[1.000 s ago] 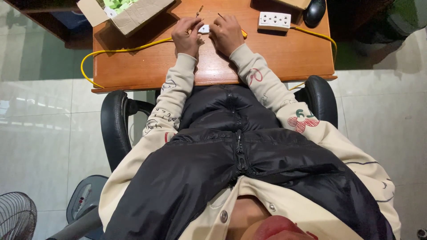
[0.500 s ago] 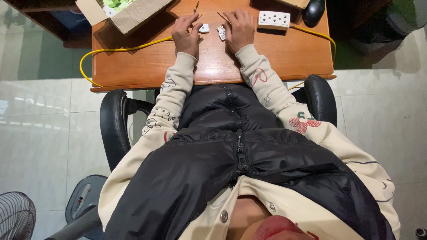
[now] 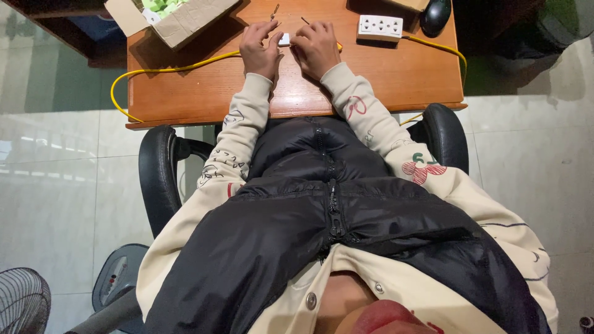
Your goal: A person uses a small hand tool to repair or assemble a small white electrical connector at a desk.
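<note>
Both my hands rest on the wooden desk [image 3: 383, 80], close together. My left hand [image 3: 260, 49] pinches a small white plastic part [image 3: 284, 40] at its fingertips. My right hand [image 3: 317, 47] is curled beside that part, touching it from the right, with a thin dark tool [image 3: 303, 20] sticking out past its fingers. A small brownish piece [image 3: 274, 11] lies on the desk just beyond my left hand.
A white socket strip [image 3: 380, 27] with a yellow cable [image 3: 167, 69] lies at the back right, next to a black mouse [image 3: 436, 13]. An open cardboard box [image 3: 179, 23] with green pieces stands back left. I sit in a black chair [image 3: 158, 179]; a fan [image 3: 21, 303] stands on the tiled floor.
The hands were together on the white part, then drew apart with the right hand shifting right; now they have closed in on the part again.
</note>
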